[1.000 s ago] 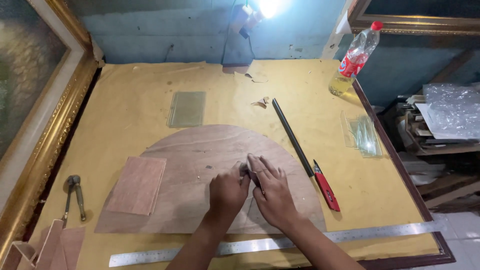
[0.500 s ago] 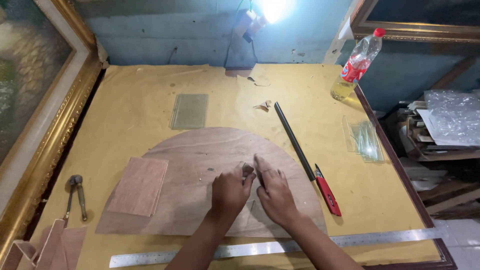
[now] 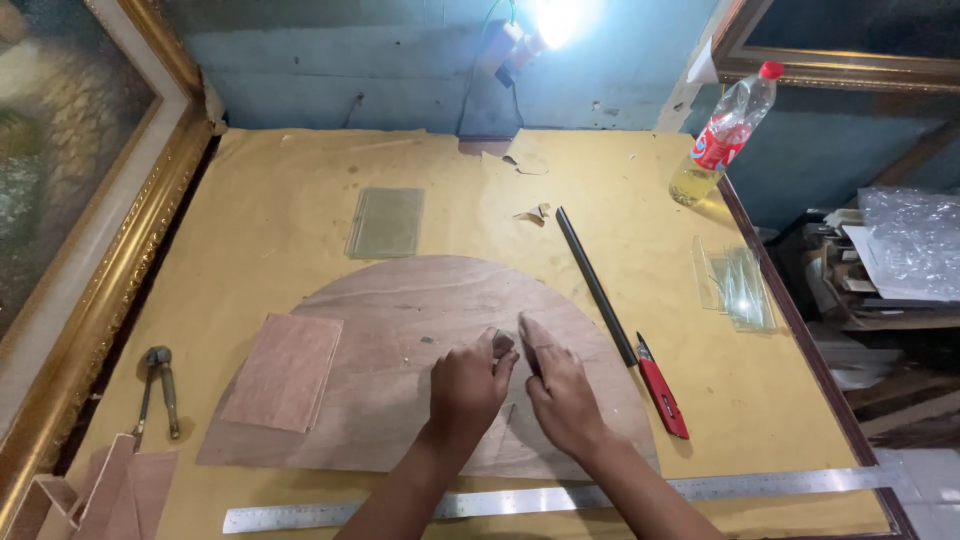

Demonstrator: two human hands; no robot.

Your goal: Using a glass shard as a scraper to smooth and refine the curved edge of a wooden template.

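Standing at the table's (image 3: 300,190) far right corner, a clear plastic bottle (image 3: 722,134) with a red cap and a red label band holds a little yellowish liquid; beyond the right edge lies a crinkled clear plastic bag (image 3: 915,240) on a stack of papers. On the table's near half lies a thin brown plywood sheet (image 3: 400,320), half-round with its curve pointing away and its straight edge close to a steel ruler (image 3: 560,497). Both hands rest on its middle, touching each other. The left hand (image 3: 468,388) is curled, its fingertips closed on a small dark piece (image 3: 503,343) that is too small to make out; the right hand (image 3: 562,395) lies flat with the fingers together, forefinger stretched toward the same piece. A smaller square of plywood (image 3: 285,370) lies on the sheet's left part. Right of the sheet sit a black bar (image 3: 592,282) and a red-handled knife (image 3: 662,397), end to end. A glass pane (image 3: 386,222) lies beyond the curve, more glass strips (image 3: 735,285) near the right edge, pliers (image 3: 158,385) at the left. A gilt picture frame (image 3: 110,250) leans along the left side.
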